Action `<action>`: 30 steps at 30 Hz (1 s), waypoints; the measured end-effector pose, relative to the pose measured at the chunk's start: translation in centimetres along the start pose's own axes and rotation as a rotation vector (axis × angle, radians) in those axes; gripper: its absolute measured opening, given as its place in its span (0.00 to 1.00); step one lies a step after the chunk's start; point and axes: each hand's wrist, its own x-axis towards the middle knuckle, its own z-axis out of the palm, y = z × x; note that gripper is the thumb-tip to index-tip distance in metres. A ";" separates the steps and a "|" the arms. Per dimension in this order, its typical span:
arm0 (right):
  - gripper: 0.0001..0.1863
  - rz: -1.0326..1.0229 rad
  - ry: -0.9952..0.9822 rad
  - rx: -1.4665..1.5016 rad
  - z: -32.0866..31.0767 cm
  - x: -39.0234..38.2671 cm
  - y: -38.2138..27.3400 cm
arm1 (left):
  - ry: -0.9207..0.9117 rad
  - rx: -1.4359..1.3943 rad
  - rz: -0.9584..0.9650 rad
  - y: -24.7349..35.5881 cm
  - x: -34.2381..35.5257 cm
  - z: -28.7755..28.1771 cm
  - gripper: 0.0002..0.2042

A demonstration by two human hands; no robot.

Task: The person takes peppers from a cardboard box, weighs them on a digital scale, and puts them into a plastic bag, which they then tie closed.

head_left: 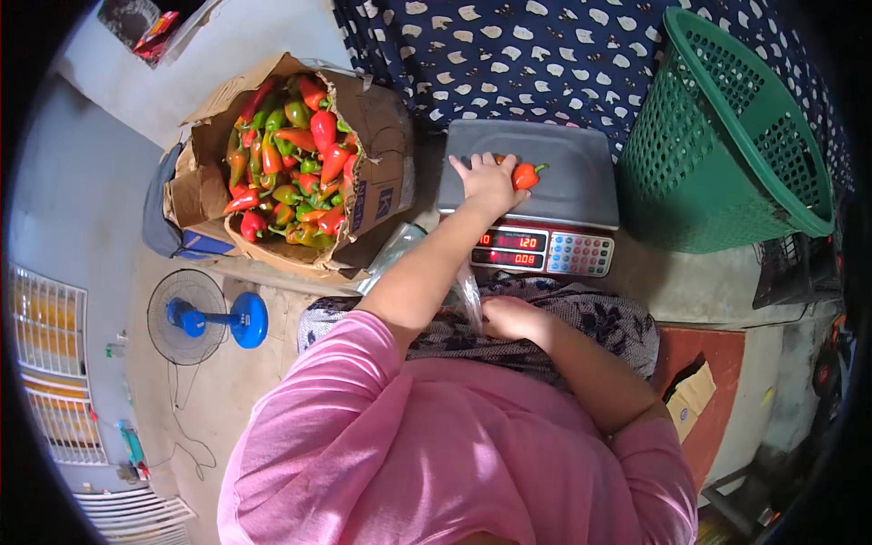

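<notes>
My left hand [490, 186] is over the grey top of a digital weighing scale [572, 186], its fingers spread. An orange-red pepper [526, 176] with a green stem lies on the scale, right against the thumb and forefinger. Another bit of orange-red shows between the fingers, mostly hidden by the hand. Close to my lap, my right hand [511, 318] is closed on a clear plastic bag [469, 300]. The bag hangs beside my left forearm, which covers part of it. Red digits glow on the front panel of the scale.
An open cardboard box [386, 154] full of red, orange and green peppers [295, 163] stands left of the scale. A tall green plastic basket [672, 173] is to its right. Behind hangs dark blue patterned cloth [509, 54]. A blue fan [247, 320] sits at left, its cord trailing.
</notes>
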 end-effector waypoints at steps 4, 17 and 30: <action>0.16 -0.007 0.032 -0.010 0.9 0.5 0.7 | 0.166 -0.087 0.116 -1.6 -0.5 0.9 0.31; 0.19 0.199 0.380 0.633 -0.1 1.5 2.0 | -0.663 -2.373 0.469 -5.7 -14.8 -8.1 0.33; 0.23 -0.166 0.331 1.907 -2.7 -7.6 -9.6 | -0.006 -1.395 0.591 -2.6 -21.0 -12.0 0.33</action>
